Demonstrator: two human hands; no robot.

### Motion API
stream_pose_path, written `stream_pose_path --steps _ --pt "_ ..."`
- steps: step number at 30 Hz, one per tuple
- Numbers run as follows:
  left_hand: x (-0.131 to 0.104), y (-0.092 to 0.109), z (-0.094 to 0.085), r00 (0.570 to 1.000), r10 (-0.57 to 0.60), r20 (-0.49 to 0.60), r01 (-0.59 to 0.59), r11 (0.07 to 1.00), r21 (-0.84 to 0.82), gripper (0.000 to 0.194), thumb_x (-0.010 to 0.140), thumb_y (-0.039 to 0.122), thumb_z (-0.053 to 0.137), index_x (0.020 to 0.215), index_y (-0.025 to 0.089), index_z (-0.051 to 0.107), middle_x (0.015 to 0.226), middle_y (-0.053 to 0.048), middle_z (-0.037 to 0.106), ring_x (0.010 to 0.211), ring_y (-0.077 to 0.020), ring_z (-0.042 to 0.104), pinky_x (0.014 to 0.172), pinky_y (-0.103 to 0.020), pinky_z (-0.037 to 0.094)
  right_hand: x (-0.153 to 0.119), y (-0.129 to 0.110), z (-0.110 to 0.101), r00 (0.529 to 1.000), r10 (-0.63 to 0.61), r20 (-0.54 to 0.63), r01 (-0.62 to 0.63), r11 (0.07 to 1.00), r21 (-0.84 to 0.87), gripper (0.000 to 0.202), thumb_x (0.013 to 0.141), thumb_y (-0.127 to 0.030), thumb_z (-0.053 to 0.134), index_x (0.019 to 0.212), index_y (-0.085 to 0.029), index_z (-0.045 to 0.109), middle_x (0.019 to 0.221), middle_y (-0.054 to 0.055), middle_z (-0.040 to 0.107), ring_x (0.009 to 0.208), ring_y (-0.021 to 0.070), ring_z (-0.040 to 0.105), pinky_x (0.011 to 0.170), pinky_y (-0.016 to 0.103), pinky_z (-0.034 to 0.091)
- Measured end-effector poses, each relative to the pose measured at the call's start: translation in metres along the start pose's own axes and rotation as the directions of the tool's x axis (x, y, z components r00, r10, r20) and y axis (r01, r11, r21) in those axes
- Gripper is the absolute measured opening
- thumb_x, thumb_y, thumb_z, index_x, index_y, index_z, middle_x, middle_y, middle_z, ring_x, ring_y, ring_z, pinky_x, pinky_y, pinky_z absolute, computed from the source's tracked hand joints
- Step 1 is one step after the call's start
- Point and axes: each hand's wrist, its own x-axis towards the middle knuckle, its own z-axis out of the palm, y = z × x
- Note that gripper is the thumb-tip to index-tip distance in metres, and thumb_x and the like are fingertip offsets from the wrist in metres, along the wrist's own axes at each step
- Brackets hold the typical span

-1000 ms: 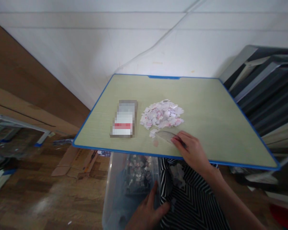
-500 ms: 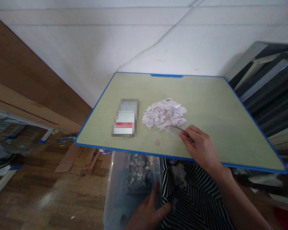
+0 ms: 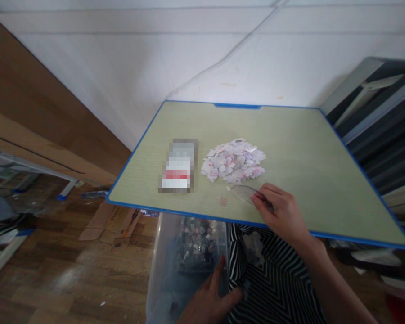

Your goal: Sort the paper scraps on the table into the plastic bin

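Observation:
In my right hand [image 3: 278, 204] is a thin, clear, rounded disc [image 3: 241, 192], pinched at its right end and tilted just above the table. Its exact kind is unclear. Beyond the disc lies a heap of torn paper scraps [image 3: 234, 162], white with pinkish marks. One small pinkish scrap [image 3: 223, 201] lies apart, left of the disc. My left hand [image 3: 212, 294] rests low at the right rim of a clear plastic bin [image 3: 154, 270], index finger stretched out and thumb apart. Inside the bin are many small pale pieces [image 3: 197, 238].
The green folding table [image 3: 300, 157] has a blue edge and stands against a white wall. A blurred-out phone-like rectangle [image 3: 178, 166] lies left of the heap. Dark folded frames [image 3: 384, 108] lean at the right. Flattened cardboard [image 3: 103, 220] lies on the wooden floor.
My right hand has drawn the clear disc slightly back from the heap's near edge, and more of the disc shows. My left hand stays at the bin's rim.

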Motion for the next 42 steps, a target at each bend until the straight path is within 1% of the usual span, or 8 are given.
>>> stream_pose_path --steps 5,10,18,27,33,37,39,42 --pt "-0.002 -0.005 0.007 1.000 -0.009 -0.013 0.009 1.000 -0.003 0.066 0.082 0.003 0.063 0.132 0.040 0.043 0.155 -0.001 0.014 0.128 -0.0288 0.041 0.097 -0.038 0.044 -0.002 -0.003 0.000 1.000 0.011 -0.010 -0.011 0.999 0.031 0.027 0.086 -0.021 0.047 0.060 -0.018 0.050 0.061 0.002 0.053 0.056 0.0131 0.050 0.054 0.026 0.039" --pt "0.000 0.000 0.004 0.998 -0.066 0.017 0.067 0.997 -0.027 0.071 0.082 0.009 0.067 0.138 0.040 0.036 0.152 -0.004 0.024 0.123 -0.0283 0.048 0.092 -0.036 0.049 -0.004 -0.001 0.005 0.999 0.000 0.035 0.000 1.000 -0.001 0.026 0.087 -0.022 0.046 0.063 -0.017 0.053 0.064 0.004 0.054 0.058 0.0148 0.052 0.056 0.028 0.041" --pt "0.000 0.002 0.000 0.997 -0.077 -0.010 0.076 0.994 -0.075 0.070 0.086 0.011 0.062 0.140 0.041 0.030 0.150 -0.002 0.028 0.123 -0.0251 0.048 0.093 -0.034 0.048 -0.004 0.000 0.002 0.997 0.042 -0.059 -0.044 0.998 -0.039 0.028 0.086 -0.022 0.046 0.059 -0.019 0.048 0.060 0.002 0.050 0.056 0.0136 0.048 0.055 0.027 0.039" --pt "-0.006 -0.007 0.006 0.999 0.024 -0.032 -0.024 1.000 -0.002 0.066 0.082 0.006 0.065 0.133 0.042 0.042 0.155 0.000 0.014 0.131 -0.0294 0.035 0.099 -0.039 0.043 -0.001 -0.013 0.019 0.997 -0.031 0.070 0.029 0.999 0.031 0.027 0.089 -0.021 0.043 0.063 -0.018 0.052 0.063 0.003 0.054 0.059 0.0141 0.051 0.057 0.026 0.041" --pt "0.004 0.006 -0.003 0.999 -0.021 0.028 0.020 1.000 0.011 0.070 0.083 0.010 0.068 0.139 0.039 0.036 0.153 -0.008 0.019 0.127 -0.0319 0.041 0.095 -0.040 0.046 0.011 -0.023 0.028 0.959 -0.148 0.240 0.113 0.981 0.156 0.024 0.090 -0.020 0.041 0.071 -0.017 0.053 0.069 0.004 0.056 0.063 0.0139 0.052 0.060 0.026 0.040" --pt "0.007 0.006 0.002 0.989 -0.145 -0.023 0.144 0.989 -0.023 0.068 0.091 0.016 0.061 0.145 0.033 0.023 0.146 -0.013 0.035 0.114 -0.0287 0.057 0.084 -0.037 0.054 0.015 -0.025 0.030 0.919 -0.229 0.321 0.181 0.968 0.174 0.024 0.091 -0.021 0.042 0.069 -0.018 0.052 0.069 0.003 0.055 0.064 0.0132 0.051 0.061 0.025 0.038" --pt "0.005 0.001 0.006 0.997 -0.081 -0.003 0.081 0.997 -0.013 0.070 0.083 0.011 0.068 0.138 0.039 0.036 0.151 -0.005 0.025 0.125 -0.0314 0.044 0.094 -0.040 0.048 0.016 -0.025 0.030 0.904 -0.261 0.338 0.208 0.961 0.184 0.024 0.091 -0.021 0.042 0.069 -0.018 0.051 0.068 0.002 0.054 0.064 0.0129 0.050 0.060 0.025 0.036" --pt "-0.002 -0.007 0.010 1.000 -0.018 0.007 0.018 1.000 0.003 0.071 0.082 0.006 0.067 0.135 0.043 0.039 0.155 0.000 0.013 0.127 -0.0314 0.041 0.094 -0.039 0.047 0.016 -0.024 0.029 0.890 -0.289 0.351 0.227 0.952 0.206 0.024 0.092 -0.021 0.043 0.069 -0.018 0.051 0.067 0.001 0.053 0.063 0.0123 0.048 0.060 0.025 0.035"
